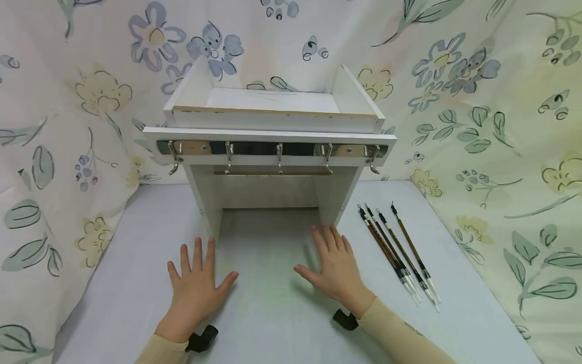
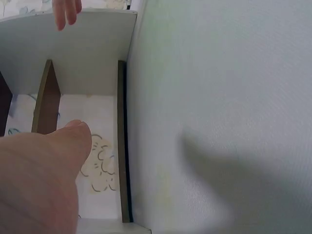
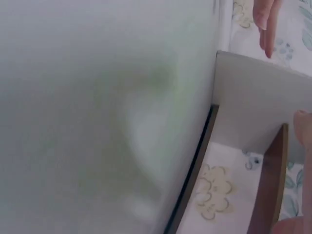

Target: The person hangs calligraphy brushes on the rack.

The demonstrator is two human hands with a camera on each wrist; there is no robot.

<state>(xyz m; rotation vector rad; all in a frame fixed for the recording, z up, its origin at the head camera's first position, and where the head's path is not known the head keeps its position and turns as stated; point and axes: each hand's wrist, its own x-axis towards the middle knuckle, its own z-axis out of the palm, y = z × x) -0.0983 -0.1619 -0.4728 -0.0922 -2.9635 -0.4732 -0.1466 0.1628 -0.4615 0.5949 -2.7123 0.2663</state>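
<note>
My left hand (image 1: 194, 288) is spread flat with the palm down, in front of the left side panel of a white shelf unit (image 1: 268, 124). My right hand (image 1: 336, 265) is also spread, its fingertips close to the foot of the right side panel. Neither hand holds anything. Metal hooks (image 1: 279, 157) line a strip across the front of the shelf unit. In the left wrist view the left thumb (image 2: 73, 141) shows in front of the unit's inner boards. Fingers of the left hand (image 3: 265, 24) appear at the top of the right wrist view.
Several brushes (image 1: 400, 253) with dark handles and white tips lie to the right of the right hand. A white table surface (image 1: 273, 323) spreads under everything. Floral cloth (image 1: 477, 126) hangs behind and at both sides. Each wrist wears a black camera mount (image 1: 202, 338).
</note>
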